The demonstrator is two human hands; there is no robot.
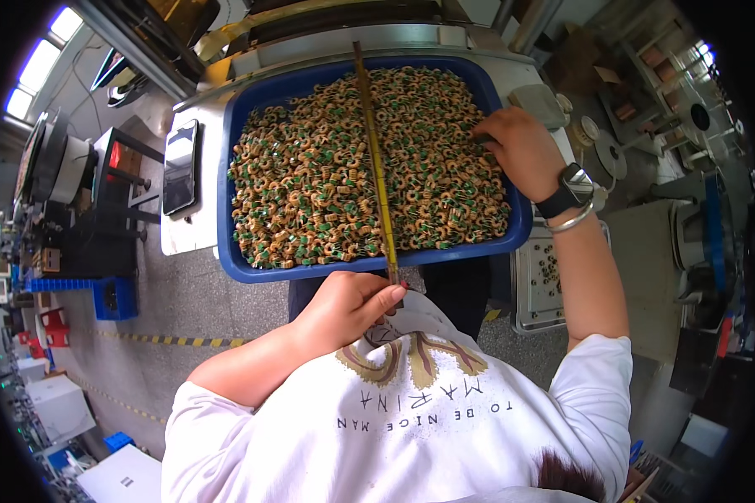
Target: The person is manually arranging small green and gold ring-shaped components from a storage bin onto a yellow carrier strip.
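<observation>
A blue tray (224, 214) in front of me is heaped with small copper-coloured wound ring coils (310, 184), which have green parts and thin wire leads. Across the heap, from the far rim to the near one, lies a long narrow yellow strip (378, 172). My left hand (344, 308) pinches the strip's near end, just outside the tray's near rim. Over the right side of the tray, my right hand (524, 151) has its fingers curled down at the coils. What its fingertips hold, if anything, is too small to make out.
A black phone (181, 168) lies on the white table (210, 230) left of the tray. Below and right, a pale tray (538, 285) carries a few small parts. A grey box (538, 105) sits beyond my right hand. Black shelving (113, 197) stands at the left.
</observation>
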